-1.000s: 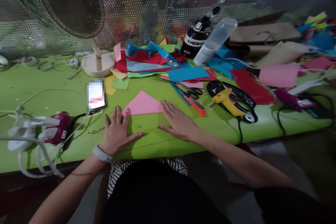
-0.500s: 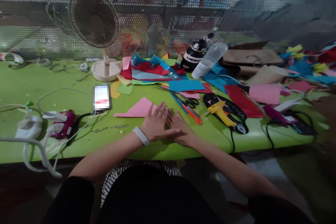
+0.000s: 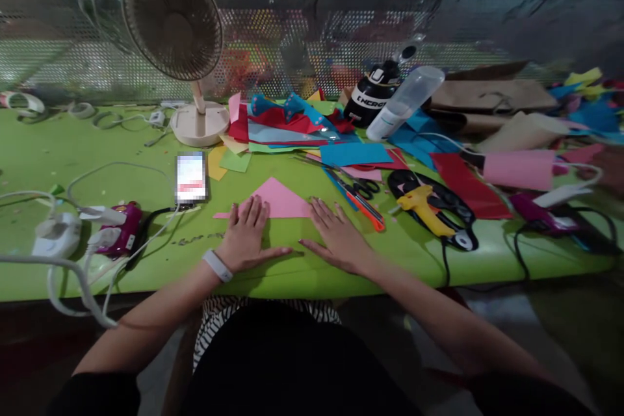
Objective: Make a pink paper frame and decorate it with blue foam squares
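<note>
A sheet of pink paper [image 3: 279, 198], folded to a triangle with its point away from me, lies on the green tabletop [image 3: 283, 273]. My left hand [image 3: 247, 234] is flat on the paper's lower left edge, fingers stretched out and thumb pointing right. At the paper's right corner, my right hand [image 3: 337, 234] also lies flat with its fingers extended. Neither hand grips anything. Just beyond my right hand are black-handled scissors [image 3: 364, 187] and an orange utility knife [image 3: 371, 214]. Part of the paper's left side is under my left fingers.
A yellow glue gun [image 3: 425, 209] rests on a black holder at right. A fan [image 3: 199, 123], a phone [image 3: 191, 177] and plugs on a purple power strip [image 3: 125, 227] stand left. Colored paper, a black bottle [image 3: 368, 101] and a clear bottle [image 3: 405, 104] fill the back.
My hands were together over the right part of the pink paper. Now they are apart: the left has slid to the left along the lower edge, uncovering the triangle's middle.
</note>
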Available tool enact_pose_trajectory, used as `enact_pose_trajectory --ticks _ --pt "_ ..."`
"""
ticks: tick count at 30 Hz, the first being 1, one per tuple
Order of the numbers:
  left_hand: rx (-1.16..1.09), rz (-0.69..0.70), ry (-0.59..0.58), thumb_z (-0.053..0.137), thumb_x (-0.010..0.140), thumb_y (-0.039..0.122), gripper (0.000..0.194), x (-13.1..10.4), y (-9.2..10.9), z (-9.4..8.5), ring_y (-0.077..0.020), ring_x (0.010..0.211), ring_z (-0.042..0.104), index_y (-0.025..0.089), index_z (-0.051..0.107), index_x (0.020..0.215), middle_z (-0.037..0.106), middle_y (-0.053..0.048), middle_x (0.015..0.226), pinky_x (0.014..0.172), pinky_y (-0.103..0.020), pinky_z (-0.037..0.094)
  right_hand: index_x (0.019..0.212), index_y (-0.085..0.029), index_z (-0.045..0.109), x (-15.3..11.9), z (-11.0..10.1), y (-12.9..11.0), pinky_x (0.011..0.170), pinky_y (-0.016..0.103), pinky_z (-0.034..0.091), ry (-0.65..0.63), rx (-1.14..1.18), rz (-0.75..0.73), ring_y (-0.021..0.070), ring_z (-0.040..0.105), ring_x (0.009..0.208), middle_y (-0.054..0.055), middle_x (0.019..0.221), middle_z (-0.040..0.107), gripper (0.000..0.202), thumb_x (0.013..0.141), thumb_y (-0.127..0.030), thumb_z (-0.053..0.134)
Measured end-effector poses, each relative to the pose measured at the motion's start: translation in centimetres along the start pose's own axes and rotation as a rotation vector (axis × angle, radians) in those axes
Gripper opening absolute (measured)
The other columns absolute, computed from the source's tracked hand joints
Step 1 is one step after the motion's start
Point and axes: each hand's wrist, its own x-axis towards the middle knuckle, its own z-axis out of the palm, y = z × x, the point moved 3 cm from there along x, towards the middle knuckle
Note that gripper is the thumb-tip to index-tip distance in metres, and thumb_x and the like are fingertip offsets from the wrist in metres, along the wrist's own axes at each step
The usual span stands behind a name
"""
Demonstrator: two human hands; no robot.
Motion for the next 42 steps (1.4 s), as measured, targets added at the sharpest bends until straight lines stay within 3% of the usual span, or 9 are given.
enact_pose_trajectory --ticks 6,9,11,15,18,28,34,39,42 --pt "-0.011 -0.036 0.043 0.029 0.073 0.088 0.112 -1.6 -1.5 0.1 -0.0359 0.146 0.018 0.009 0.015 0.152 0.023 -0.023 0.156 0.116 -0.054 0.001 0.136 -0.007 0.049 1.2 -3.4 0.5 0.110 0.049 0.032 0.039 0.083 0.027 0.0322 0.040 0.136 0.021 0.144 0.047 0.070 0.095 -0.061 0.028" --pt "0.005 -0.017 0.071 0.031 0.074 0.087 0.110 -1.7 -1.4 0.3 -0.0361 0.146 0.017 0.014 0.011 0.153 0.022 -0.022 0.157 0.115 -0.054 -0.001 0.103 -0.014 0.066 4.3 -6.5 -1.0 0.085 0.039 0.049 0.139 0.214 0.127 0.0275 0.065 0.100 0.015 0.107 0.070 0.046 0.097 -0.050 0.038" --pt "0.014 0.003 0.090 0.033 0.075 0.086 0.108 -1.7 -1.5 0.4 -0.0357 0.146 0.016 0.018 0.006 0.153 0.021 -0.021 0.157 0.116 -0.054 -0.001 0.088 -0.016 0.066 7.0 -7.3 -2.8 0.068 0.032 0.050 -0.009 0.391 0.107 0.0212 0.068 0.074 0.009 0.083 0.072 0.038 0.094 -0.048 0.048" --pt "0.007 0.010 0.122 0.037 0.073 0.085 0.110 -1.7 -1.5 0.4 -0.0351 0.146 0.019 0.021 -0.002 0.153 0.025 -0.019 0.156 0.116 -0.053 -0.001 0.068 -0.014 0.059 10.9 -5.6 -5.1 0.052 0.025 0.048 -0.564 0.746 0.061 0.0140 0.061 0.047 0.003 0.054 0.063 0.033 0.091 -0.036 0.054" --pt "0.006 0.005 0.132 0.038 0.073 0.085 0.111 -1.6 -1.5 0.4 -0.0366 0.145 0.021 0.020 -0.001 0.153 0.026 -0.020 0.156 0.116 -0.054 0.000 0.065 -0.013 0.057 11.7 -4.2 -4.5 0.050 0.023 0.050 -0.705 0.821 0.070 0.0123 0.060 0.044 0.001 0.048 0.060 0.035 0.090 -0.037 0.057" --pt "0.009 -0.026 0.059 0.033 0.073 0.087 0.109 -1.7 -1.2 -0.1 -0.0360 0.146 0.017 0.016 0.011 0.153 0.023 -0.021 0.157 0.116 -0.055 0.001 0.060 -0.016 0.051 6.8 -2.8 3.2 0.044 0.019 0.042 -0.728 0.826 0.298 0.0098 0.059 0.042 0.001 0.047 0.061 0.052 0.072 -0.064 0.068" --pt "-0.033 -0.060 0.008 0.033 0.074 0.087 0.106 -1.8 -1.3 -0.1 -0.0360 0.146 0.018 0.018 0.014 0.153 0.024 -0.019 0.157 0.116 -0.057 0.005 0.061 -0.018 0.048 3.2 -3.7 7.2 0.040 0.020 0.036 -0.673 0.796 0.393 0.0094 0.056 0.040 0.002 0.049 0.062 0.052 0.072 -0.066 0.066" --pt "0.000 -0.116 -0.040 0.034 0.079 0.082 0.093 -0.4 -0.2 -2.0 -0.0372 0.141 0.028 0.015 0.039 0.143 0.037 -0.020 0.150 0.115 -0.057 0.016 0.063 -0.018 0.050 4.2 -5.2 5.9 0.043 0.022 0.042 -0.550 0.834 0.292 0.0093 0.056 0.040 0.002 0.052 0.063 0.046 0.076 -0.059 0.066" --pt "-0.010 -0.098 -0.068 0.041 0.089 0.065 0.065 2.0 1.9 -4.0 -0.0360 0.128 0.045 0.012 0.057 0.124 0.048 -0.020 0.141 0.103 -0.051 0.038 0.066 -0.017 0.053 6.1 -4.8 3.3 0.046 0.022 0.046 -0.502 0.870 0.207 0.0109 0.059 0.045 0.001 0.055 0.063 0.045 0.074 -0.058 0.070"
